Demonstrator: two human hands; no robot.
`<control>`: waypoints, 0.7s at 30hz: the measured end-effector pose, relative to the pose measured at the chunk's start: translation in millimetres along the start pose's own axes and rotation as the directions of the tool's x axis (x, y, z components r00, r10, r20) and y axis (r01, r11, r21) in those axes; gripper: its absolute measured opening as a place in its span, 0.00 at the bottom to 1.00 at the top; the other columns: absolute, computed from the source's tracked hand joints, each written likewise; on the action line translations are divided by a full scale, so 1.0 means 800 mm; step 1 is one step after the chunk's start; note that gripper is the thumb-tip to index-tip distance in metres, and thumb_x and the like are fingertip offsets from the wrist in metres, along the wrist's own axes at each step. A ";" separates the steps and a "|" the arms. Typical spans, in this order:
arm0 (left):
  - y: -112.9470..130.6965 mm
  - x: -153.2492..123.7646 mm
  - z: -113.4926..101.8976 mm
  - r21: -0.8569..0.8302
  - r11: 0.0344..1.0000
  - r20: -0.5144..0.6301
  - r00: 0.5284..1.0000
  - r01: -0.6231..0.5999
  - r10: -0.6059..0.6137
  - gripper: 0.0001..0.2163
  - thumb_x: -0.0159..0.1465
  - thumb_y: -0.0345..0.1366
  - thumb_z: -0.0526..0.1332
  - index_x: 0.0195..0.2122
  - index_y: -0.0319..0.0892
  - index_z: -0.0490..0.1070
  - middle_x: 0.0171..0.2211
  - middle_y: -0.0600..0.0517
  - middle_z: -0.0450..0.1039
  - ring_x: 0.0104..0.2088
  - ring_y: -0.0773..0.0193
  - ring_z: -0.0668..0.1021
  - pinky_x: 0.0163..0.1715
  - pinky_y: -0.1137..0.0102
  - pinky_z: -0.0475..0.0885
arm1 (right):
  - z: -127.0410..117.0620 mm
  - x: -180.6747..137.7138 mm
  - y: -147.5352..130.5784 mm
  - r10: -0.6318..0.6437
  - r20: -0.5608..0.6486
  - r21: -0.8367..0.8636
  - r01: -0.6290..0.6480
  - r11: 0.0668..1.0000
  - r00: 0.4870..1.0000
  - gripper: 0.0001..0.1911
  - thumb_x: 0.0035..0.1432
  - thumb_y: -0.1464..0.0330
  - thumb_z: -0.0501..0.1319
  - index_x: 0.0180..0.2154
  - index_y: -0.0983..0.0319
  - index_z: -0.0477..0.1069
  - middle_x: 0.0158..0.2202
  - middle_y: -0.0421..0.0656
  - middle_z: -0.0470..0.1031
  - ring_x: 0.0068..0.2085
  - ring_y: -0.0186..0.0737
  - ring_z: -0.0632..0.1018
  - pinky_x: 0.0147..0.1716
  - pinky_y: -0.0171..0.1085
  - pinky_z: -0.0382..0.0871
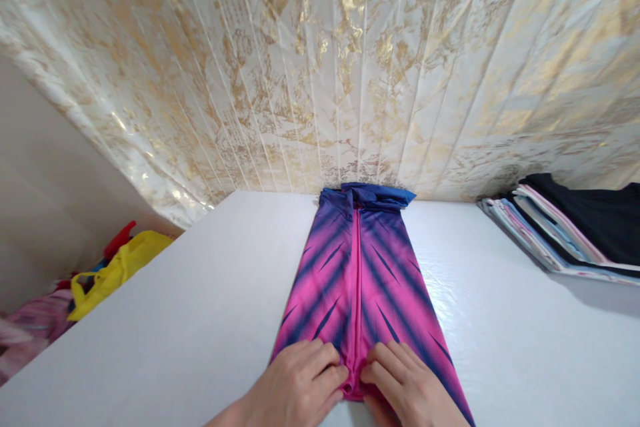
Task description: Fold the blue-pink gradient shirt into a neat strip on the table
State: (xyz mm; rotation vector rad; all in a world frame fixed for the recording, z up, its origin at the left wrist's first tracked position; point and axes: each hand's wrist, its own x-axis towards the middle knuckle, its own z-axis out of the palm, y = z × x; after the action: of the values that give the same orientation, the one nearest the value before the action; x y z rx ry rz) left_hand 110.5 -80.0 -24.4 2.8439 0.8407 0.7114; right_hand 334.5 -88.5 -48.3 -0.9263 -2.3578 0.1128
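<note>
The garment (383, 293) is pink with navy streaks.

1 left hand (299, 380), 1 right hand (406, 380), 1 garment (373, 287), 1 table (210, 307), 1 curtain (310, 73), 1 clothes stack (590, 220) (layers uncountable), 1 yellow cloth (123, 270).

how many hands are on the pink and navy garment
2. Both are at the near end of the garment: the left hand on its left side, the right hand on its right. No others show.
</note>
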 end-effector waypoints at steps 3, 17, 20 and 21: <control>0.000 -0.001 0.002 0.007 1.000 -0.013 1.000 0.006 -0.006 0.14 0.75 0.38 0.46 0.42 0.40 0.71 0.34 0.50 0.73 0.33 0.62 0.75 0.33 0.69 0.70 | -0.001 0.002 -0.002 -0.015 -0.021 -0.021 0.015 1.000 1.000 0.09 0.63 0.78 0.53 0.33 0.59 0.66 0.28 0.39 0.71 0.28 0.36 0.71 0.28 0.33 0.61; -0.004 -0.004 0.002 -0.003 0.998 0.071 0.995 -0.069 0.069 0.18 0.75 0.43 0.44 0.40 0.41 0.71 0.34 0.51 0.74 0.31 0.64 0.73 0.30 0.69 0.64 | 0.035 -0.009 0.005 -0.065 -0.172 0.075 0.079 0.994 0.983 0.20 0.71 0.66 0.45 0.27 0.58 0.65 0.23 0.38 0.67 0.24 0.35 0.66 0.25 0.36 0.56; -0.008 0.004 -0.005 -0.019 0.995 0.087 0.991 -0.100 0.101 0.16 0.74 0.43 0.47 0.38 0.43 0.71 0.33 0.52 0.74 0.31 0.64 0.73 0.31 0.68 0.64 | 0.022 -0.005 0.008 -0.061 -0.037 0.180 0.067 0.981 0.997 0.20 0.72 0.64 0.46 0.28 0.58 0.67 0.24 0.38 0.69 0.25 0.34 0.69 0.25 0.34 0.58; -0.010 0.009 -0.009 -0.038 0.994 0.102 0.989 -0.100 0.103 0.13 0.74 0.41 0.50 0.39 0.43 0.71 0.35 0.52 0.74 0.32 0.63 0.73 0.33 0.68 0.65 | 0.010 0.000 0.010 -0.053 0.044 0.222 0.042 0.974 0.998 0.18 0.71 0.66 0.47 0.30 0.58 0.68 0.26 0.38 0.70 0.26 0.34 0.71 0.26 0.33 0.60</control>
State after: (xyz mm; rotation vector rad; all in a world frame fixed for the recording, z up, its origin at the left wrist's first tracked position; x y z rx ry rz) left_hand 109.0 -69.7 -16.9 2.8830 0.6674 0.5763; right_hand 335.0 -81.7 -57.2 -0.7667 -2.3524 0.3748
